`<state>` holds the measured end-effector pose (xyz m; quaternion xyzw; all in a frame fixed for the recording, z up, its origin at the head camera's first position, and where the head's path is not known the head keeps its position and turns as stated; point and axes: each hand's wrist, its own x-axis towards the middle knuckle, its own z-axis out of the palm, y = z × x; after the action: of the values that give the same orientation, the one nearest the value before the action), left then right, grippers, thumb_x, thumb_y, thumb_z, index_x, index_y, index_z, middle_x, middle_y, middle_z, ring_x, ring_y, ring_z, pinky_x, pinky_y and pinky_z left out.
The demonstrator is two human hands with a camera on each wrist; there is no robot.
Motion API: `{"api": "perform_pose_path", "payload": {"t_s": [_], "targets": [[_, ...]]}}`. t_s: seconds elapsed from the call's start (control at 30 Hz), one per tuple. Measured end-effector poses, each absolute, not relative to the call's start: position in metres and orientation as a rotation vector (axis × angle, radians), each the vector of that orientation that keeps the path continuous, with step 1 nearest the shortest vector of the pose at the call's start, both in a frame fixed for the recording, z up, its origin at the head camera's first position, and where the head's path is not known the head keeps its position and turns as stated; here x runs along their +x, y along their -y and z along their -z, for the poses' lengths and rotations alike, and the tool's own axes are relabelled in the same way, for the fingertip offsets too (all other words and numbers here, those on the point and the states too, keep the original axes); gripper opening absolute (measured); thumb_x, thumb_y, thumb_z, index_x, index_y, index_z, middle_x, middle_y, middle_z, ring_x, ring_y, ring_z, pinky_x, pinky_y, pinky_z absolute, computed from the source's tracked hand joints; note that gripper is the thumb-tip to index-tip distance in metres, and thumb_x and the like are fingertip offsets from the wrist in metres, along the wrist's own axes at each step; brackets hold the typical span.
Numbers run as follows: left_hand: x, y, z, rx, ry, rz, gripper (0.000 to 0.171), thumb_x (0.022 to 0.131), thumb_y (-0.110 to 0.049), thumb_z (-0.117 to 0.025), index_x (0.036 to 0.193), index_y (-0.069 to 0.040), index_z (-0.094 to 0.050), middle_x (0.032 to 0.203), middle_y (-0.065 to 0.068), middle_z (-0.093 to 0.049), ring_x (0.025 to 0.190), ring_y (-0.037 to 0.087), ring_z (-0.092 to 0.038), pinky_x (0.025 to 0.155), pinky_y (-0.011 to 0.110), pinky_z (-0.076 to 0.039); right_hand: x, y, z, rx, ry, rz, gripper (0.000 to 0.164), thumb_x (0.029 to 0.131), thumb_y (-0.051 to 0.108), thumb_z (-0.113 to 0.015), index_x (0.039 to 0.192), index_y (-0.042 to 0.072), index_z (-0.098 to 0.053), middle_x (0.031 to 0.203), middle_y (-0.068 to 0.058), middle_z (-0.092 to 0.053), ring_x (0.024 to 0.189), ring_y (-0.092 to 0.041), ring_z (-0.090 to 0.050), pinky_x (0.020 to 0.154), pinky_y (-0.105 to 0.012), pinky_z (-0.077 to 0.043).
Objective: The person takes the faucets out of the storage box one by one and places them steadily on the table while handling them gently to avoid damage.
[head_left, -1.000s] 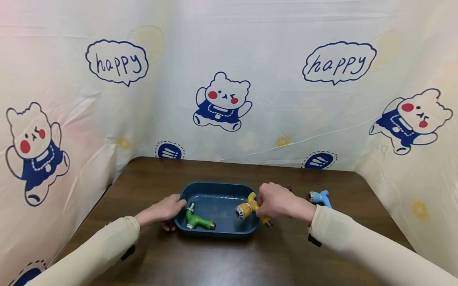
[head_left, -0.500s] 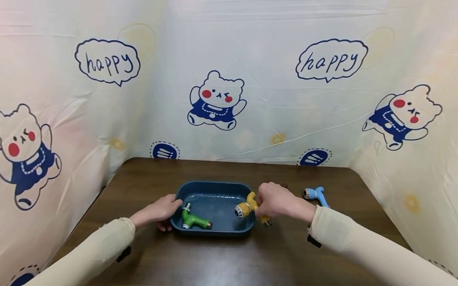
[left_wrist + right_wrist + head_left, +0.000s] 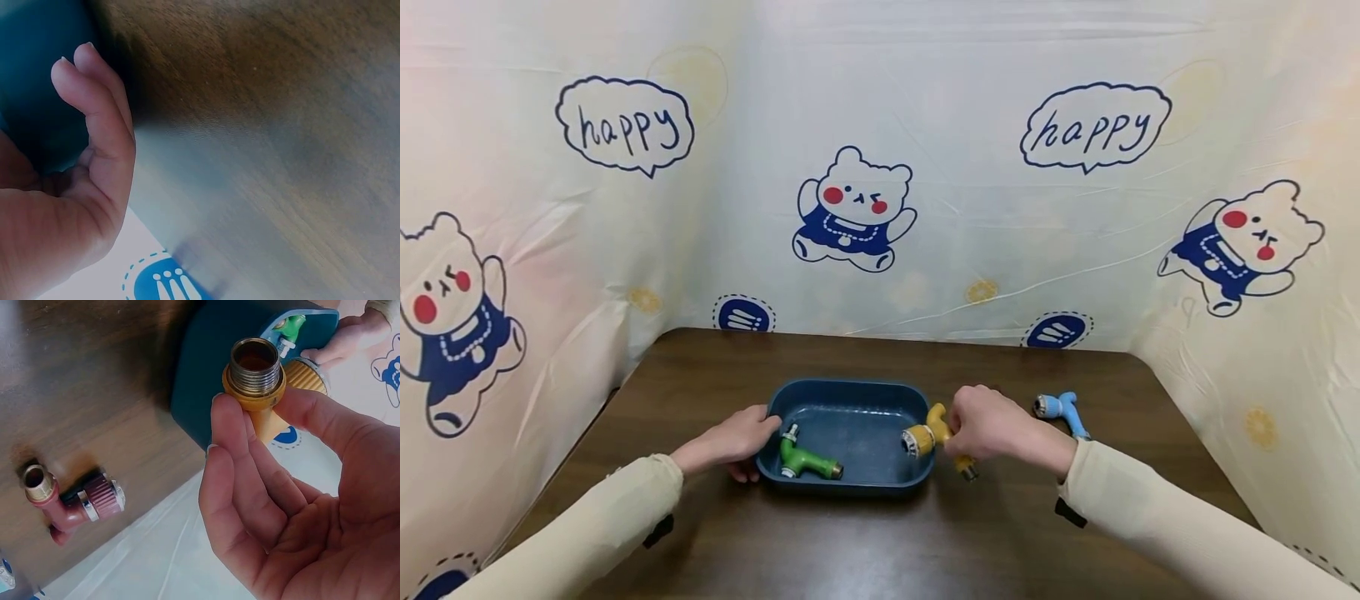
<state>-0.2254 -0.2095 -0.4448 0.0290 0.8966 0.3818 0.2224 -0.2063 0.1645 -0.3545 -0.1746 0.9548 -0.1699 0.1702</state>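
Note:
My left hand [image 3: 741, 437] grips the left rim of a dark blue tray [image 3: 850, 392], thumb over the edge and fingers against the outer wall. Inside the tray at its left lies a green tap [image 3: 808, 461]. A yellow tap [image 3: 937, 427] is pinched between thumb and fingers of my right hand [image 3: 992, 423], held over the tray's right rim with its ribbed knob towards the inside. In the right wrist view its threaded metal end [image 3: 255, 367] faces the camera.
On the brown table [image 3: 865, 550], a light blue tap [image 3: 1063, 410] lies to the right of my right hand. A dark red tap [image 3: 69, 509] lies on the table in the right wrist view; my right hand mostly hides it from the head view. A printed curtain [image 3: 970, 183] surrounds the table.
The head view has shifted slightly. My right hand has moved a little to the right with the yellow tap, while my left hand stays on the tray's rim.

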Motion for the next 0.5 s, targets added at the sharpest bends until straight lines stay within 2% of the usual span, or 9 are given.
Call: {"api": "perform_pose_path", "payload": {"t_s": [0.33,0.5], "targets": [[-0.2291,0.2069,0.4432,0.086,-2.493,-1.027,0.039,0.11,-0.021,-0.039,0.134,0.008,-0.05,0.07,0.015,-0.066,0.049,0.023,-0.067,0.045,0.034,-0.059,-0.203,-0.1715,0.3544,-0.477,-2.714,0.49,0.027,0.087,0.015,-0.083,0.065,0.012,-0.069,0.061,0.001,-0.063,0.051,-0.013,-0.057,0.051,-0.025,-0.055],[-0.2272,0.2083,0.4439,0.071,-2.482,-1.039,0.038,0.11,-0.021,-0.039,0.132,0.007,-0.05,0.069,0.015,-0.066,0.049,0.023,-0.067,0.045,0.034,-0.059,-0.2026,-0.1726,0.3546,-0.494,-2.737,0.475,0.032,0.086,0.015,-0.084,0.06,0.012,-0.066,0.056,0.004,-0.059,0.048,-0.01,-0.05,0.046,-0.022,-0.046]]}}
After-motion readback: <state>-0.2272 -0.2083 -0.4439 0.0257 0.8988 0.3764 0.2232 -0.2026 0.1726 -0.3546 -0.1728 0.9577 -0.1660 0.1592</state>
